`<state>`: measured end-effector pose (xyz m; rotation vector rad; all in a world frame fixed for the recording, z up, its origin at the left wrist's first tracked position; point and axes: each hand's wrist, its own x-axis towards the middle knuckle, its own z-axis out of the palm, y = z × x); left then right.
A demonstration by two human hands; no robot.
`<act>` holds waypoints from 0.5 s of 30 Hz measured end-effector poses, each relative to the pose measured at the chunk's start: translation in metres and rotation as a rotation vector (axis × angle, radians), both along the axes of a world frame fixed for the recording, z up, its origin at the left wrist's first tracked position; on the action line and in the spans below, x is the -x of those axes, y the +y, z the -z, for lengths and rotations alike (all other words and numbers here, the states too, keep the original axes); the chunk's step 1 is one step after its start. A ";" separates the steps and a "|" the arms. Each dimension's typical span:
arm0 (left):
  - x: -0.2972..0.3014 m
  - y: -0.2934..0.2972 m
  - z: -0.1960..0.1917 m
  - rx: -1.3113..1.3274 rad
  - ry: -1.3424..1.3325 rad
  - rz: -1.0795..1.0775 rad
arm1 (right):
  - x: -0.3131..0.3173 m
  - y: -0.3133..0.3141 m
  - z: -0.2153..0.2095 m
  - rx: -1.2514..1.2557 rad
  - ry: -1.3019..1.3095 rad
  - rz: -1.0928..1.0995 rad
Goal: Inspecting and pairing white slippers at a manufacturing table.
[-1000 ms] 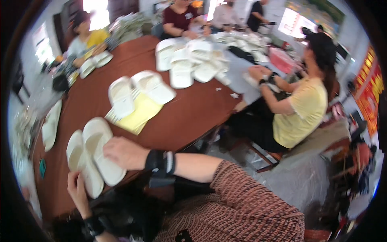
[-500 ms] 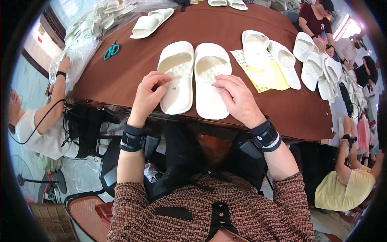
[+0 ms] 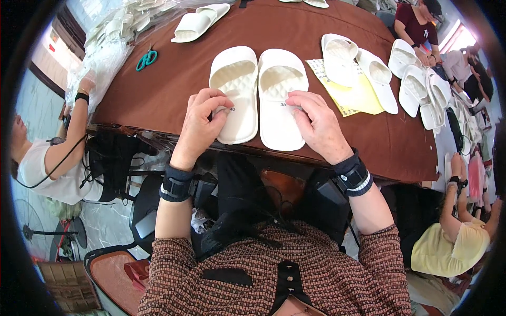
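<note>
White slippers (image 3: 258, 97), left hand (image 3: 203, 118) fingers curled pinching heel, right hand (image 3: 316, 124) flat.

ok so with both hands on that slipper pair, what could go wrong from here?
1. The left slipper and right slipper have their heels near the table edge; a tug by the left hand or right hand might slide one off.
2. The next pair overlaps the yellow sheet close by; a sideways push could disturb both.
</note>
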<state>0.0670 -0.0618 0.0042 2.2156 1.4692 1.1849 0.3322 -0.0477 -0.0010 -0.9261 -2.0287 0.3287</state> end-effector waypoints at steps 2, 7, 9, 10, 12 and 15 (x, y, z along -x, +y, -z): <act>-0.001 0.000 -0.001 -0.003 0.004 0.008 | -0.001 0.000 0.001 0.020 0.055 0.025; -0.003 0.001 -0.004 0.029 0.026 -0.014 | -0.003 0.001 0.004 0.043 0.073 0.032; -0.002 0.003 -0.008 0.043 0.043 -0.019 | -0.002 0.000 0.004 0.052 0.073 0.029; -0.001 0.005 -0.009 0.057 0.060 -0.027 | -0.002 0.000 0.004 0.061 0.081 0.026; -0.001 0.010 -0.010 0.070 0.071 -0.027 | -0.002 0.000 0.004 0.071 0.090 0.024; -0.002 0.014 -0.009 0.069 0.098 -0.030 | -0.002 -0.001 0.003 0.063 0.100 0.016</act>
